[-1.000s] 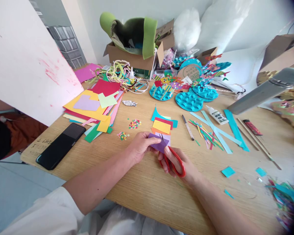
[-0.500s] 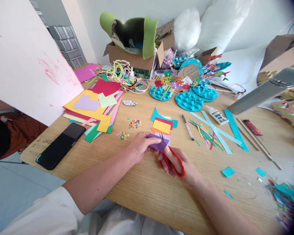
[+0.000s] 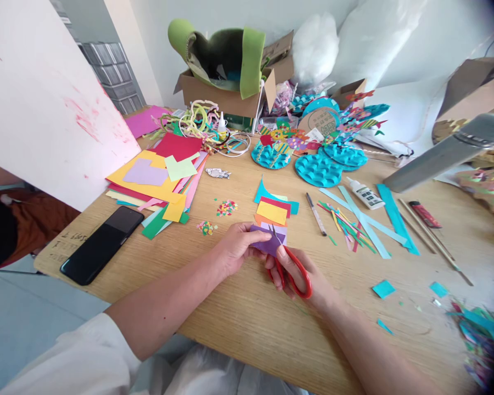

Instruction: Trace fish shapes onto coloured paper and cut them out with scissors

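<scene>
Between thumb and fingers, my left hand (image 3: 239,245) pinches a small purple piece of paper (image 3: 264,242) just above the table. My right hand (image 3: 298,267) grips a pair of scissors (image 3: 301,274) by its red handles. The blades lie at the purple paper's right part, their tips near my left thumb. Just beyond, yellow paper (image 3: 271,212), a dark red piece, orange and lilac pieces and a blue cut shape (image 3: 263,189) overlap on the table. The purple paper hides part of the lilac piece.
Left stand a black phone (image 3: 102,245) and a stack of coloured paper (image 3: 140,181). Paper dots (image 3: 226,208) lie ahead. On the right are a pen (image 3: 315,215), paper strips (image 3: 346,225), a glue bottle (image 3: 365,193) and a grey cylinder (image 3: 440,156). Blue egg-tray crafts (image 3: 318,169) sit behind.
The scissor blades have shifted slightly at the purple paper. Both hands stay almost in the same place, and the other things have not moved.
</scene>
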`<state>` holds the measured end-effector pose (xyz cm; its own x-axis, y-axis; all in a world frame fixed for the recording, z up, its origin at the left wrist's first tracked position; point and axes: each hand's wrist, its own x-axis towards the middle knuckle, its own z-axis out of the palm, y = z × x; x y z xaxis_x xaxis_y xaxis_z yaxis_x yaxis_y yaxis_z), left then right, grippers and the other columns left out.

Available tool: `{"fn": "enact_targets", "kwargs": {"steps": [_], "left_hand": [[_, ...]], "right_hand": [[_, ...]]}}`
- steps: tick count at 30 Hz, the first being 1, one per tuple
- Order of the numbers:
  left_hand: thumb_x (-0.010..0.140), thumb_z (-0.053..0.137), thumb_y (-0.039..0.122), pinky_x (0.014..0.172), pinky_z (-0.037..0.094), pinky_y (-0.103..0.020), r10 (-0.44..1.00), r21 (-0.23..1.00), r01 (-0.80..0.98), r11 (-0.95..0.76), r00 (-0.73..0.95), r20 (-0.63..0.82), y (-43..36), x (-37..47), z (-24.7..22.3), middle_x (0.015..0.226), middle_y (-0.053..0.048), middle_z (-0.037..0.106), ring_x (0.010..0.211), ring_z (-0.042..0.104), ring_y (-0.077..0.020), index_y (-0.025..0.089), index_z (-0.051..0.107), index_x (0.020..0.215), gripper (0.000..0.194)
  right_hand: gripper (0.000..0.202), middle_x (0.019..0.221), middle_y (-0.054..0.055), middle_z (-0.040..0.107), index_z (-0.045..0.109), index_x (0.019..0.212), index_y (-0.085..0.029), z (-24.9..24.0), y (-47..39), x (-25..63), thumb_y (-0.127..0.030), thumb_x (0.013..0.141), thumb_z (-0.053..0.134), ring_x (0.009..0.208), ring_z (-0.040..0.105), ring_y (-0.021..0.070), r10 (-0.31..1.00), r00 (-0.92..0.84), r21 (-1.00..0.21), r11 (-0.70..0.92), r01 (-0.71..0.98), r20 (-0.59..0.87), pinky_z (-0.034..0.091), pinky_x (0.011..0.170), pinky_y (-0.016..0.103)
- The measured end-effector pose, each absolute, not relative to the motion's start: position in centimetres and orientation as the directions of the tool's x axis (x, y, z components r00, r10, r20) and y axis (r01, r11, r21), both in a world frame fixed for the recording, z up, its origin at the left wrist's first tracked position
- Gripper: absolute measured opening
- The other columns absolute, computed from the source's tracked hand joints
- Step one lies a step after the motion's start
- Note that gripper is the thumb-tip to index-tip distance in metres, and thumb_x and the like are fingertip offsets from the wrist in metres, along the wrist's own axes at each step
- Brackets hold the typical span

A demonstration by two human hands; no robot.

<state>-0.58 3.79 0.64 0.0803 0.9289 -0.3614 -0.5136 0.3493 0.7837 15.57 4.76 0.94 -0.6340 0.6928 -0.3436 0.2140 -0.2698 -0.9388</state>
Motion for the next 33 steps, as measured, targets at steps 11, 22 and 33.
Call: {"fn": "enact_targets", "kwargs": {"steps": [11, 22, 33], "left_hand": [[0.057, 0.081, 0.03, 0.052, 0.04, -0.024, 0.926, 0.777, -0.52, 0.355, 0.081, -0.369, 3.84, -0.58, 0.53, 0.062, -0.002, 0.064, 0.053, 0.056, -0.0106, 0.012, 0.066, 0.067, 0.025], [0.058, 0.081, 0.03, 0.053, 0.04, -0.024, 0.925, 0.769, -0.529, 0.358, 0.092, -0.368, 3.93, -0.67, 0.27, 0.065, -0.002, 0.065, 0.055, 0.056, -0.0108, 0.012, 0.068, 0.07, 0.025], [0.059, 0.079, 0.028, 0.055, 0.041, -0.023, 0.928, 0.778, -0.525, 0.345, 0.07, -0.365, 3.95, -0.61, 0.43, 0.069, -0.004, 0.067, 0.058, 0.057, -0.0106, 0.012, 0.068, 0.071, 0.023]], "right_hand": [[0.058, 0.048, -0.003, 0.05, 0.056, 0.077, -0.016, 1.32, 4.65, 15.51, -0.072, 0.084, 0.045, 0.035, 0.035, 0.0054, 0.699, -0.62, -0.935, -0.27, 0.232, -0.356, 0.025, 0.035, 0.02], [0.058, 0.048, -0.004, 0.05, 0.055, 0.077, -0.017, 1.11, 4.64, 15.58, -0.073, 0.083, 0.044, 0.035, 0.035, 0.0062, 0.705, -0.616, -0.937, -0.257, 0.238, -0.35, 0.023, 0.034, 0.021], [0.058, 0.048, -0.003, 0.05, 0.054, 0.076, -0.018, 1.11, 4.76, 15.62, -0.074, 0.082, 0.045, 0.036, 0.038, 0.0068, 0.7, -0.617, -0.932, -0.252, 0.259, -0.36, 0.023, 0.034, 0.021]]}}
